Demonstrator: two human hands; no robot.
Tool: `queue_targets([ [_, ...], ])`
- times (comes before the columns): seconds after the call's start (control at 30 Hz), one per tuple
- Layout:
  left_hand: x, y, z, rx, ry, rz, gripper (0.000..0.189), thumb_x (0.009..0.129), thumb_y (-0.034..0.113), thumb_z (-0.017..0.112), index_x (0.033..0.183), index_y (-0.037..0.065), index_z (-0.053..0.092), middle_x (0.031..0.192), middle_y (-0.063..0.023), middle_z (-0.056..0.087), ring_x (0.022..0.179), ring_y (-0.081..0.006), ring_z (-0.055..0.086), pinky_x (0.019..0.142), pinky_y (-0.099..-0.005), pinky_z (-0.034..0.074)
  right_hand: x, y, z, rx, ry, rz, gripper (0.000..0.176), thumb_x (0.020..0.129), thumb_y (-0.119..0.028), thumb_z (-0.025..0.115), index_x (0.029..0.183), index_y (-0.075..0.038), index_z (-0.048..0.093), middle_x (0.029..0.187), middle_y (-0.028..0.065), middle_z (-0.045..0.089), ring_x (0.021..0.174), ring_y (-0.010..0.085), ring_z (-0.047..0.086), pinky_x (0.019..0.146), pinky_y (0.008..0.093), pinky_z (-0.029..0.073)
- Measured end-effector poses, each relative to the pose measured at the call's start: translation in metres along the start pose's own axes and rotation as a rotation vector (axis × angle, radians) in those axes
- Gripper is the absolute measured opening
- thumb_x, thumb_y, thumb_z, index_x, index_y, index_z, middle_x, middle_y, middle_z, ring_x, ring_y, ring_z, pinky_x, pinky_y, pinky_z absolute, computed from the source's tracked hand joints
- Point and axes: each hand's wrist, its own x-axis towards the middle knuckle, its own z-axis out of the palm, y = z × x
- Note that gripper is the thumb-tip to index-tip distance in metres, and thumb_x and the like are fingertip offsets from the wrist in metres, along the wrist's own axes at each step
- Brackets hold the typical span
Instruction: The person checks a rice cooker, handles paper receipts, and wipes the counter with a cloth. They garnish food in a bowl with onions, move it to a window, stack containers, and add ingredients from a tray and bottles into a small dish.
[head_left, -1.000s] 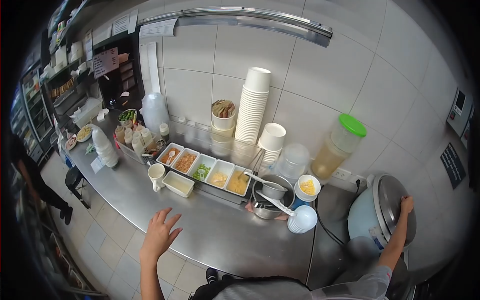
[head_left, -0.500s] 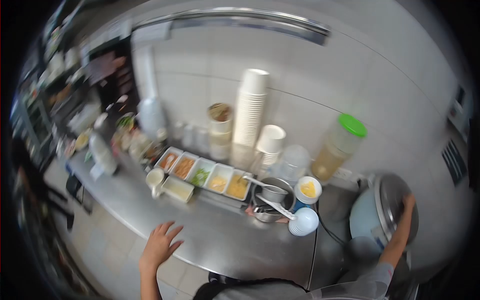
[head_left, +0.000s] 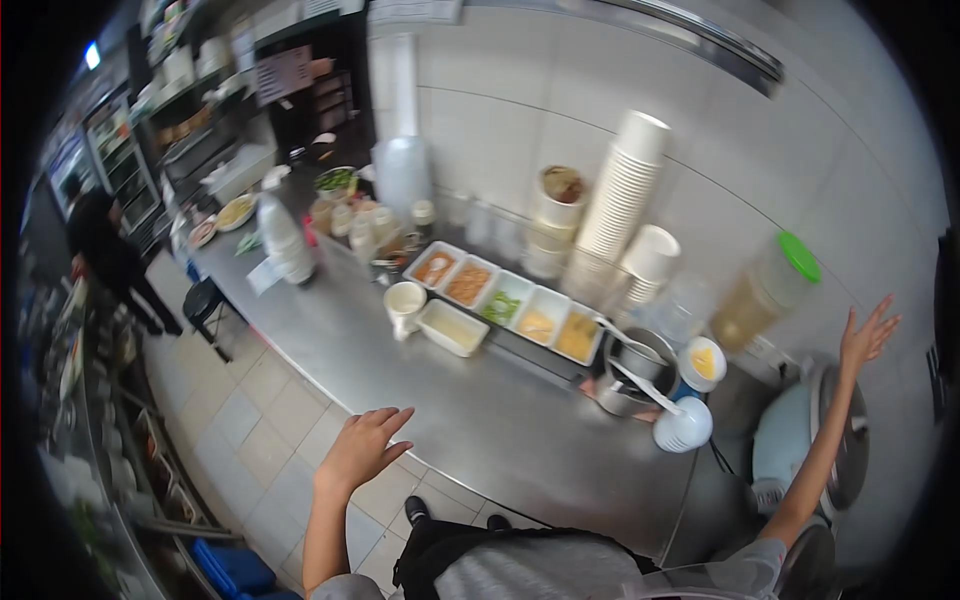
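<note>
My left hand (head_left: 362, 448) hangs over the front edge of the steel counter (head_left: 480, 440), fingers stretched out and holding nothing. Farther right, my right hand (head_left: 868, 338) is raised with its fingers spread, above and beside the big light-blue cooker (head_left: 785, 440) with its metal lid (head_left: 850, 450). Nothing is in that hand. Nearest to it among the containers is a clear canister with a green lid (head_left: 798, 258). A steel pot (head_left: 625, 395) holds a ladle and a white-handled utensil, next to a stack of white bowls (head_left: 684, 425).
A row of white topping tubs (head_left: 503, 308) lies along the counter, with a cream mug (head_left: 404, 305) and a rectangular tub (head_left: 452, 328) in front. Tall stacks of white paper cups (head_left: 620, 190) lean by the wall. A person in black (head_left: 105, 250) stands far left near a stool (head_left: 205, 305).
My right hand has come off the cooker's lid and risen, its fingers spreading. My left hand stays open. The view has turned left, showing more floor and the other person.
</note>
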Motion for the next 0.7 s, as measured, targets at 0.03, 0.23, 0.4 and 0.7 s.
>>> queue_targets([
  [0.03, -0.009, -0.016, -0.001, 0.021, 0.015, -0.029, 0.049, 0.081, 0.031, 0.058, 0.124, 0.011, 0.046, 0.114, -0.0119, 0.054, 0.104, -0.0289, 0.052, 0.088, -0.0405, 0.040, 0.004, -0.047, -0.028, 0.123, 0.059, -0.027, 0.078, 0.081, -0.031, 0.062, 0.142, -0.028, 0.013, 0.146, 0.0184, 0.009, 0.134, 0.0375, 0.010, 0.099, 0.0570, 0.022],
  [0.23, -0.091, -0.147, -0.021, 0.069, 0.058, -0.220, 0.052, 0.081, 0.032, 0.059, 0.126, 0.011, 0.044, 0.115, -0.0114, 0.055, 0.102, -0.0283, 0.053, 0.085, -0.0413, 0.042, -0.010, -0.335, -0.191, 0.680, 0.211, -0.251, 0.067, 0.084, -0.021, 0.060, 0.140, -0.013, 0.023, 0.145, 0.0127, 0.016, 0.135, 0.0324, 0.007, 0.106, 0.0434, 0.016],
  [0.4, -0.174, -0.253, -0.060, 0.040, 0.052, -0.437, 0.047, 0.079, 0.030, 0.062, 0.119, 0.008, 0.050, 0.109, -0.0127, 0.058, 0.099, -0.0289, 0.055, 0.081, -0.0409, 0.044, -0.054, -0.536, -0.296, 1.282, 0.240, -0.338, 0.055, 0.080, -0.015, 0.064, 0.129, -0.011, 0.041, 0.137, 0.0159, 0.032, 0.129, 0.0291, 0.028, 0.101, 0.0430, 0.027],
  [0.7, -0.219, -0.307, -0.220, -0.067, 1.361, 0.652, 0.041, 0.077, 0.038, 0.062, 0.107, 0.010, 0.055, 0.116, -0.0028, 0.049, 0.112, -0.0288, 0.040, 0.086, -0.0487, 0.038, -0.102, -0.742, -0.461, 2.723, -0.349, -1.444, 0.009, 0.079, -0.015, 0.065, 0.087, -0.015, 0.068, 0.099, -0.0003, 0.062, 0.081, 0.0135, 0.063, 0.079, 0.0299, 0.045],
])
